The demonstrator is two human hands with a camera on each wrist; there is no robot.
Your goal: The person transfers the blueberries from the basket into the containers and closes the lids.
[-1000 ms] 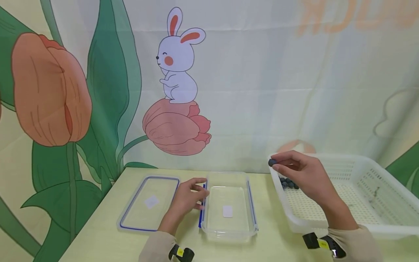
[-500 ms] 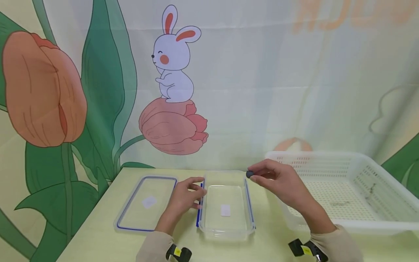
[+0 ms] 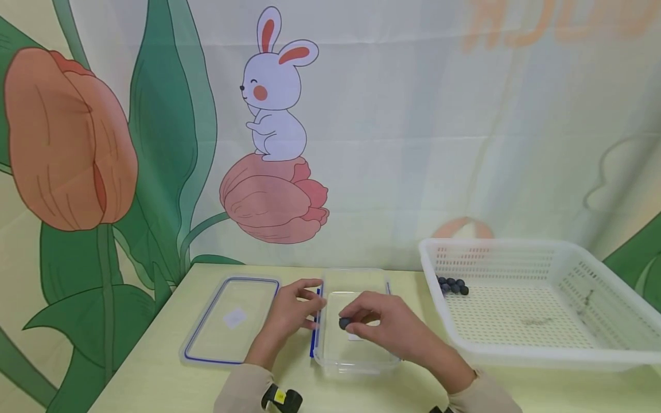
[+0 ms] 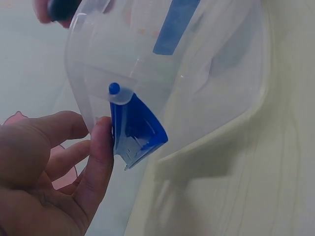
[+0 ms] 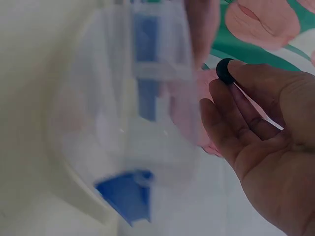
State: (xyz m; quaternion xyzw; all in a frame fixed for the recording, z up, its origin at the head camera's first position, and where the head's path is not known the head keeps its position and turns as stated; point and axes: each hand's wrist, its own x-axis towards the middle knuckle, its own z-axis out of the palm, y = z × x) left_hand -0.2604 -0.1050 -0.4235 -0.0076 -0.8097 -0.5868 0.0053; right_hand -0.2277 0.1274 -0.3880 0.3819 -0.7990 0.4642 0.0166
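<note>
My right hand point(image 3: 389, 324) pinches a blueberry point(image 3: 345, 323) between thumb and fingertips, above the inside of a clear plastic food container point(image 3: 356, 367). In the right wrist view the dark blueberry point(image 5: 225, 71) shows at the tips of the fingers. At the container's left side, my left hand point(image 3: 289, 310) holds the rim; in the left wrist view a finger lies against the hanging blue latch point(image 4: 135, 130). To the left lies the clear lid point(image 3: 206, 321) with its blue seal. Several more blueberries point(image 3: 453, 285) sit in the white basket point(image 3: 516, 355).
The white perforated basket takes up the table's right side, its berries gathered in the far left corner. Behind the pale yellow table point(image 3: 144, 367) hangs a printed curtain point(image 3: 382, 143) with tulips and a rabbit.
My right hand has carried the blueberry leftward from over the basket's edge to above the container and lowered it. My left hand has stayed at the container's left rim.
</note>
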